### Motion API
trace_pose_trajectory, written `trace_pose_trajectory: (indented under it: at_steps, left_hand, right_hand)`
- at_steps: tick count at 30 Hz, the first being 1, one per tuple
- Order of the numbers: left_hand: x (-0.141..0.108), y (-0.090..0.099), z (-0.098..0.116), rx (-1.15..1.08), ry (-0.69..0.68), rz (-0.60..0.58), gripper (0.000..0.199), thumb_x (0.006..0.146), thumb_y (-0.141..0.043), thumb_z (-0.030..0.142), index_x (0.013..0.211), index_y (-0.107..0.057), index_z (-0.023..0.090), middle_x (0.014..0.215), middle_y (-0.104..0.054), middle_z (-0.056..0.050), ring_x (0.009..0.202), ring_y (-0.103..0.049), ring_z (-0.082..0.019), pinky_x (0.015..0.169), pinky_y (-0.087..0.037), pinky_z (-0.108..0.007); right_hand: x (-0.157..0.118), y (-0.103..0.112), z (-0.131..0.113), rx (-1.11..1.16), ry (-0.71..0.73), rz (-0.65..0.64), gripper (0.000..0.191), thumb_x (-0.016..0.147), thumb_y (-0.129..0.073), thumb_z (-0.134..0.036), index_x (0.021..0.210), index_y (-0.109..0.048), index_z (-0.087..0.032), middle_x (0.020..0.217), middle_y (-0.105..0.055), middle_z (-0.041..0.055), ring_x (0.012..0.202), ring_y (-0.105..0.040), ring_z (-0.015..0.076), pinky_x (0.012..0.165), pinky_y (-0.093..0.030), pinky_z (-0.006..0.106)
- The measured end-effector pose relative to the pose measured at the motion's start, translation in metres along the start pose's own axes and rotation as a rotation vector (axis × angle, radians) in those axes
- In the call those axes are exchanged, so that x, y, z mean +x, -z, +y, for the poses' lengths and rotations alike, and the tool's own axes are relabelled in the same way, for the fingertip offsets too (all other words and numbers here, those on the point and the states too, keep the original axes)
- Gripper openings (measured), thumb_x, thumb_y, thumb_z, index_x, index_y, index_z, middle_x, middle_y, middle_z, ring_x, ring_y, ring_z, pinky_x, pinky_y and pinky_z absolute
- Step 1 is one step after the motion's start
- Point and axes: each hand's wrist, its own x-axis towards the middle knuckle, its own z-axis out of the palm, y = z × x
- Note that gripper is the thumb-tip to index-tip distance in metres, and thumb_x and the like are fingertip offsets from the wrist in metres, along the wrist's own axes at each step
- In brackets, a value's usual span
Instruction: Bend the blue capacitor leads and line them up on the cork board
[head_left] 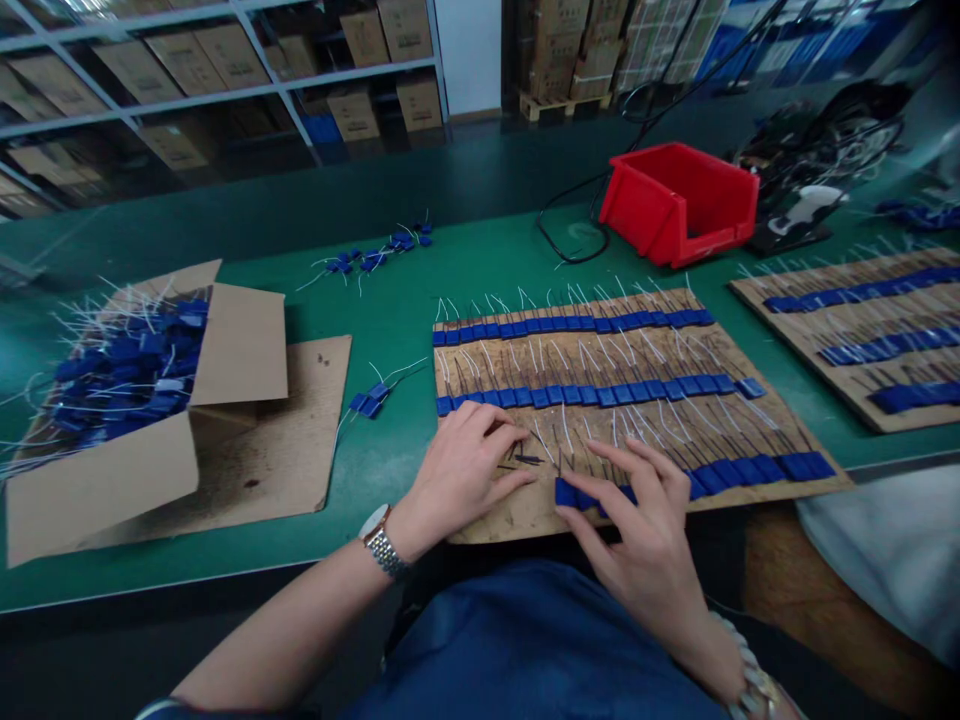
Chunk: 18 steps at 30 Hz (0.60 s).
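A wooden board (517, 515) bears three rows of blue components with thin wire leads. At the left end of the front row, my right hand (649, 510) has its thumb and index finger on a blue component (565, 492). My left hand (472, 465) rests on the board just left of it, thumb and fingers apart, beside a few short black pieces (527, 459) and with nothing visible between the fingertips. The middle row (570, 395) runs above both hands, and the back row (525, 327) lies beyond it.
An open cardboard box (244, 345) full of blue components stands at left on a cardboard sheet (330, 400). Loose components (370, 400) lie between box and board. A red bin (645, 215) is at back right; a second board (885, 415) is at right, near another person's leg.
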Motion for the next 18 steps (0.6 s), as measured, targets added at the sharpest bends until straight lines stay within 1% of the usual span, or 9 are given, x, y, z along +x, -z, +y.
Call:
trace_pose_trajectory:
  at_steps: [3, 6, 10, 14, 18]
  left_hand:
    - [0.009, -0.002, 0.001, -0.003, -0.027, -0.023, 0.052, 0.089, -0.055, 0.064, 0.127, -0.059, 0.028, 0.121, -0.057, -0.003, 0.110, -0.049, -0.022, 0.095, -0.047, -0.041]
    - [0.014, -0.002, 0.002, 0.003, -0.027, -0.035, 0.047, 0.091, -0.054, 0.063, 0.123, -0.061, 0.029, 0.117, -0.056, -0.002, 0.107, -0.050, -0.021, 0.092, -0.048, -0.040]
    - [0.012, -0.003, 0.004, 0.014, 0.021, -0.005, 0.036, 0.092, -0.056, 0.057, 0.112, -0.063, 0.027, 0.112, -0.057, -0.001, 0.104, -0.050, -0.020, 0.088, -0.047, -0.039]
    - [0.009, -0.006, 0.005, -0.033, 0.063, 0.010, 0.039, 0.090, -0.059, 0.058, 0.113, -0.060, 0.027, 0.112, -0.056, -0.001, 0.105, -0.050, -0.020, 0.091, -0.046, -0.038]
    - [0.010, -0.007, 0.005, -0.053, 0.094, 0.014, 0.041, 0.089, -0.060, 0.061, 0.111, -0.058, 0.026, 0.110, -0.056, -0.001, 0.104, -0.049, -0.020, 0.090, -0.045, -0.038]
  right_hand:
    - [-0.001, 0.003, 0.002, -0.018, -0.053, 0.064, 0.020, 0.087, -0.075, -0.025, 0.106, -0.073, -0.021, 0.133, -0.059, 0.0131, 0.130, -0.044, 0.0393, 0.107, -0.039, 0.063]
    - [-0.002, 0.005, 0.004, -0.027, -0.062, 0.076, 0.019, 0.087, -0.075, -0.023, 0.106, -0.073, -0.021, 0.131, -0.060, 0.0128, 0.130, -0.045, 0.0389, 0.106, -0.039, 0.062]
    - [-0.004, 0.001, 0.003, 0.001, -0.049, 0.034, 0.019, 0.086, -0.076, -0.022, 0.105, -0.075, -0.022, 0.133, -0.059, 0.0130, 0.131, -0.042, 0.0405, 0.106, -0.039, 0.063]
    - [-0.005, -0.003, 0.005, 0.031, -0.006, -0.015, 0.018, 0.086, -0.076, -0.025, 0.105, -0.076, -0.024, 0.132, -0.060, 0.0116, 0.132, -0.039, 0.0418, 0.105, -0.038, 0.064]
    - [-0.004, -0.004, 0.009, -0.008, 0.021, -0.041, 0.019, 0.087, -0.076, -0.026, 0.106, -0.076, -0.025, 0.130, -0.062, 0.0103, 0.134, -0.036, 0.0423, 0.105, -0.039, 0.064]
